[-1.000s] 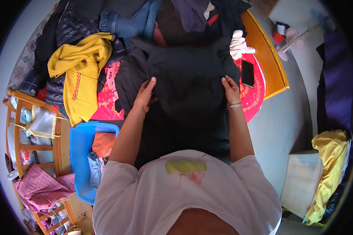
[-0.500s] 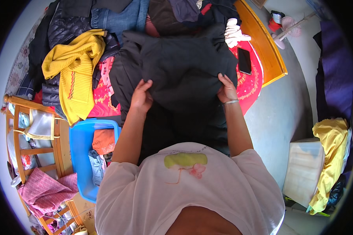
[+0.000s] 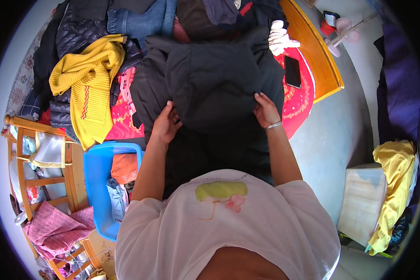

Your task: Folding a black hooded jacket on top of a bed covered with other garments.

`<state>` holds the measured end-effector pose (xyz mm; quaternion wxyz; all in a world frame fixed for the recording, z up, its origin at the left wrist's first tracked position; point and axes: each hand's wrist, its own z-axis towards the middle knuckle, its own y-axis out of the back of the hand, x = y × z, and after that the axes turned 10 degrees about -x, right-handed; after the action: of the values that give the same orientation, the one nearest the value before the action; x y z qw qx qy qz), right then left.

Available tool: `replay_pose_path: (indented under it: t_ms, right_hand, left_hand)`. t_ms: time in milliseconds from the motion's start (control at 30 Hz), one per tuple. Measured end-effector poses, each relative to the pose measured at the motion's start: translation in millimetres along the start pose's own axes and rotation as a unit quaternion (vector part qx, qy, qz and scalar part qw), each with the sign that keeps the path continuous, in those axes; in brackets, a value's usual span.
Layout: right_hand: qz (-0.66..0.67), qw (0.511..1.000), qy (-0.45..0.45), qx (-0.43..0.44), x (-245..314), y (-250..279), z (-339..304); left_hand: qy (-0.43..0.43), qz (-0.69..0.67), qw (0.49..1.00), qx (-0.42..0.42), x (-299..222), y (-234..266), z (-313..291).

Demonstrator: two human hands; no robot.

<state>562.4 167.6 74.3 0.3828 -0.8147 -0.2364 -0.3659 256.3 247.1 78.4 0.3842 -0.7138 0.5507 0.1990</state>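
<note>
A black garment [image 3: 214,77] lies in front of me with a folded, bulky panel on top. Its exact kind is hard to make out. My left hand [image 3: 166,123] rests at the panel's lower left edge, fingers apart and slightly curled against the cloth. Across from it, my right hand [image 3: 267,112], wearing a silver bracelet [image 3: 274,125], is at the right edge with loosely spread fingers. More black cloth hangs down toward my body between the forearms.
A yellow ribbed sweater [image 3: 89,88], jeans [image 3: 142,23] and other clothes are heaped left and behind. A phone [image 3: 292,72] lies on red cloth at right. A blue bin [image 3: 100,196] holds clothes beside a wooden chair [image 3: 44,180]. A pale box [image 3: 363,203] stands at right.
Both hands have loosened from the panel's edges and their fingers have spread. My left hand has shifted slightly left and toward me. The panel lies flatter and smoother.
</note>
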Motion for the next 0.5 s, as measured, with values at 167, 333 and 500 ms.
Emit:
replay_pose_path:
  t_ms: [167, 333, 500]
  right_hand:
    - [-0.038, 0.998, 0.034, 0.023, -2, -3, -6]
    - [0.006, 1.000, -0.004, 0.025, -3, 5, -4]
    - [-0.102, 0.994, -0.005, 0.025, -1, 6, -5]
  left_hand:
    - [0.004, -0.049, 0.996, 0.070, 3, -4, 6]
    - [-0.088, -0.100, 0.973, 0.187, 6, 16, 33]
    - [0.002, 0.019, 0.999, 0.039, 0, 19, 27]
